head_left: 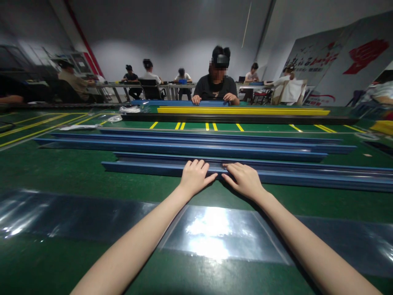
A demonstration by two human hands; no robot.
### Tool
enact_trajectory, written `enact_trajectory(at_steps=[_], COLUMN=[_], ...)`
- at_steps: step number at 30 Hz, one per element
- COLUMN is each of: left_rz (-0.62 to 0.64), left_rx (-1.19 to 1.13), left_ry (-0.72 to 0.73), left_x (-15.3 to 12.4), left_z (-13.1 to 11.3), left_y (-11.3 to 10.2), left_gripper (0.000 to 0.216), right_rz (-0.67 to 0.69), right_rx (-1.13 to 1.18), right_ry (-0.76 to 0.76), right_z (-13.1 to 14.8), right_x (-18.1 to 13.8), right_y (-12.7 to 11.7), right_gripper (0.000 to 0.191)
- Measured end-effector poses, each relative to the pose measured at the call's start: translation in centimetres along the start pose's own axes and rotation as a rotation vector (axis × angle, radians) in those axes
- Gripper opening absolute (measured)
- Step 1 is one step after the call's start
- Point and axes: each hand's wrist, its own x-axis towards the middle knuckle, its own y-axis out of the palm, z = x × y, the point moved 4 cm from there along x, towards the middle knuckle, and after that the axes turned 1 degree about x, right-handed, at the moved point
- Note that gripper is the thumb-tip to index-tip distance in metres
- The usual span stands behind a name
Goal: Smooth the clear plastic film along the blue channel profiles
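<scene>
The nearest blue rail (147, 169) lies lengthwise across the green table (61, 176), right in front of the person. The left hand (194, 177) and right hand (244, 179) sit side by side on it, fingers curled over its top edge, thumbs stretched toward each other and nearly meeting. Just beyond lie more blue rails (184, 146), then a black rail (239, 119) and a yellow rail (242, 110). A co-worker (216, 87) sits opposite. A clear plastic sheet (215, 235) lies under the forearms.

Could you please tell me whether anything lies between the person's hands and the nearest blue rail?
Nothing visible does: the left hand and the right hand both rest directly on the nearest blue rail, side by side, thumbs almost touching.
</scene>
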Motion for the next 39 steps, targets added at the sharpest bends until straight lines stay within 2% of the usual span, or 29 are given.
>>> enact_trajectory(at_steps=[12, 39], left_rz=[-0.044, -0.057], left_rx=[-0.008, -0.050], left_ry=[-0.031, -0.023], left_x=[0.05, 0.04], left_z=[0.19, 0.27], left_y=[-0.38, -0.17], left_gripper=[0.037, 0.035], right_rz=[-0.009, -0.044], right_rx=[-0.103, -0.096], right_ry=[-0.008, -0.015], right_z=[0.17, 0.17], right_x=[0.05, -0.02], right_y=[-0.11, -0.13], right_gripper=[0.034, 0.032])
